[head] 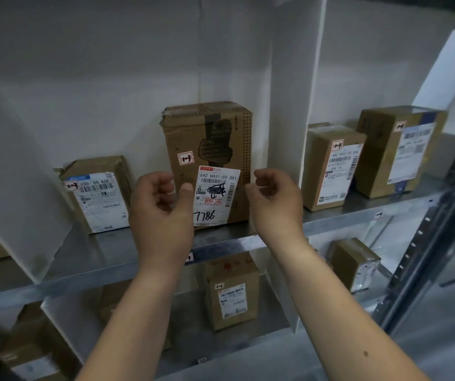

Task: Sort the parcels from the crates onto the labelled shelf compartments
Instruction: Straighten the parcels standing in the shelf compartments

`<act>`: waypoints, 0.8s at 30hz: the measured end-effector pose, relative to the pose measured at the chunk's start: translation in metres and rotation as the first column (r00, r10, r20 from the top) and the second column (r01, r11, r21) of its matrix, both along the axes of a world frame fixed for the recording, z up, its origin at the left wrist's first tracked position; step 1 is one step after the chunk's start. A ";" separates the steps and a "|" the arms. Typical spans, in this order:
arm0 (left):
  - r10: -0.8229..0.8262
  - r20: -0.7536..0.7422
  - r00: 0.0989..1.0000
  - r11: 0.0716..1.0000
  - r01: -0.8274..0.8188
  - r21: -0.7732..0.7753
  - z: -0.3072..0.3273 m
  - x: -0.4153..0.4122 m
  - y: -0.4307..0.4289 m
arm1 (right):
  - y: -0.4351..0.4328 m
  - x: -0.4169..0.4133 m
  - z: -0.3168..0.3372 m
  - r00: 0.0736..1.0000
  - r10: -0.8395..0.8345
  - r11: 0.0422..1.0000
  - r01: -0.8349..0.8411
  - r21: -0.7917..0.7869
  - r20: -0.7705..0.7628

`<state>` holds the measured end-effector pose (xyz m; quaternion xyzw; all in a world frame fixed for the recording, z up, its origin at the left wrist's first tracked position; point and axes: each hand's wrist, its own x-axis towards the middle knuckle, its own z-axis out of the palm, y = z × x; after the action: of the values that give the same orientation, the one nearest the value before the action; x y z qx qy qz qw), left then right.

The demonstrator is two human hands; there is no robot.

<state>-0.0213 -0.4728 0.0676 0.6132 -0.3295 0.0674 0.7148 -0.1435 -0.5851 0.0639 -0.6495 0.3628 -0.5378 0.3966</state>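
Observation:
A tall brown cardboard parcel [212, 138] stands upright on the upper metal shelf [111, 254], in the middle compartment. It carries a white shipping label and a small sticker marked 1-3. My left hand [160, 207] hovers in front of its lower left side, fingers loosely curled and thumb up by the label's edge. At the parcel's lower right edge is my right hand [273, 199], fingers also loosely curled. Neither hand grips the parcel; whether a fingertip touches it I cannot tell.
A smaller parcel [97, 193] marked 1-3 leans at the left of the same compartment. White dividers [289, 105] wall off the compartments. Two parcels [333, 166] [396, 149] stand in the compartment to the right. More parcels [231, 290] sit on the shelf below.

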 end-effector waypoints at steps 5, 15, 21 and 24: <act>-0.166 0.116 0.979 0.986 0.167 -0.002 0.020 -0.041 -0.003 | 0.007 -0.026 0.013 0.989 0.106 0.994 -0.106 -0.002 0.101; -0.169 0.180 0.969 0.986 0.167 0.021 0.014 -0.162 -0.070 | -0.043 -0.149 0.018 0.962 0.216 0.975 -0.204 -0.085 0.167; 0.080 0.350 0.933 0.988 -0.120 0.095 -0.012 -0.226 -0.138 | -0.127 -0.203 0.005 0.974 0.224 0.973 -0.225 0.054 0.013; 0.066 0.272 0.960 0.978 -0.117 0.173 -0.022 -0.237 -0.164 | -0.153 -0.203 -0.002 0.961 0.258 0.964 -0.248 0.098 -0.096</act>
<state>-0.2585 -0.6368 0.0451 0.6780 -0.3981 0.1505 0.5994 -0.3468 -0.7377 0.0622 -0.7013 0.3201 -0.4309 0.4690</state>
